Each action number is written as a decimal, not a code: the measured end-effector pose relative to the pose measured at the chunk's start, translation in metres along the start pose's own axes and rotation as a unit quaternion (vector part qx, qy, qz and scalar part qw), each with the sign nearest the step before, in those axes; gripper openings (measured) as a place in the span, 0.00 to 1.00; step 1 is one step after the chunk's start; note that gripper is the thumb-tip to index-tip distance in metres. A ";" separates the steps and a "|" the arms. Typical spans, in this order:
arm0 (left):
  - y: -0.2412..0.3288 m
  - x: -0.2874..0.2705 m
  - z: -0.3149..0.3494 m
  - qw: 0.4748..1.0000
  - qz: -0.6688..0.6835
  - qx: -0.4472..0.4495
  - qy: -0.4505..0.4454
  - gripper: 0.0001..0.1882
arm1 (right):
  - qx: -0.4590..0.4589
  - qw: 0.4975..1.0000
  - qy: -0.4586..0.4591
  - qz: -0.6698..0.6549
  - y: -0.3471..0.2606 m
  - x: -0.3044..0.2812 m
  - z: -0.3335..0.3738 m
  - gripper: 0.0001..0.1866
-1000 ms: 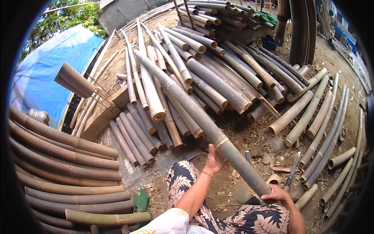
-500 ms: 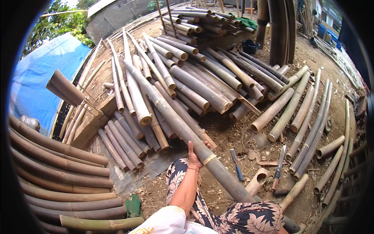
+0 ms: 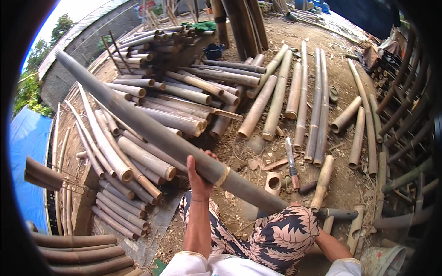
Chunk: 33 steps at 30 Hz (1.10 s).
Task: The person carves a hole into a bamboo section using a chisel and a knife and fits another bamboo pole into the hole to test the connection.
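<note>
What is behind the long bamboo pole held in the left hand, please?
Past both edges of the long bamboo pole, cut bamboo lengths and littered ground show. The pole covers whatever lies directly behind it, including part of the left hand.

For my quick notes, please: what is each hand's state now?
Left hand: holding the long bamboo pole.
Right hand: too hidden behind the knee to tell.
</note>
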<state>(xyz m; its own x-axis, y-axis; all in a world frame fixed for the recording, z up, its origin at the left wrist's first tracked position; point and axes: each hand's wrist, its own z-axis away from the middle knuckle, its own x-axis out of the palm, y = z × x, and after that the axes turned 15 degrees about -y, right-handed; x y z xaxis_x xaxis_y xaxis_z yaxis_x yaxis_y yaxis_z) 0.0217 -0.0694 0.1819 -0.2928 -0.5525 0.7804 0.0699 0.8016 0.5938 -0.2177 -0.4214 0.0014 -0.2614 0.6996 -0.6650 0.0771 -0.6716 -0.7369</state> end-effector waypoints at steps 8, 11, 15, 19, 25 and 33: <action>0.019 0.151 -0.090 0.953 -0.220 0.030 -0.206 0.26 | 0.033 0.996 -0.016 -0.079 -0.059 -0.045 -0.106 0.42; 0.006 0.200 -0.097 0.908 -0.296 0.003 -0.298 0.28 | -0.018 0.983 -0.040 -0.179 -0.024 -0.037 -0.134 0.40; -0.041 0.215 -0.091 0.886 -0.311 -0.042 -0.340 0.38 | -0.041 0.960 -0.021 -0.277 -0.010 -0.013 -0.127 0.33; -0.063 0.214 -0.089 0.867 -0.345 -0.006 -0.359 0.40 | -0.037 0.970 0.005 -0.240 -0.039 -0.011 -0.142 0.28; -0.077 0.215 -0.097 0.854 -0.367 -0.042 -0.366 0.42 | -0.053 0.970 0.002 -0.236 -0.007 -0.015 -0.156 0.30; -0.077 0.193 -0.087 0.847 -0.373 -0.023 -0.378 0.41 | -0.022 0.957 0.053 -0.284 -0.013 -0.054 -0.166 0.23</action>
<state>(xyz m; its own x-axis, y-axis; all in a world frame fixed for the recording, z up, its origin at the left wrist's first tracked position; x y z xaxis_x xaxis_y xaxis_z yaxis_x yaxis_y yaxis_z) 0.0424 -0.2578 0.3033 -0.7975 -0.5833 -0.1543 -0.3722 0.2743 0.8867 -0.0444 -0.4102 0.0270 -0.1741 0.9712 -0.1628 -0.0071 -0.1666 -0.9860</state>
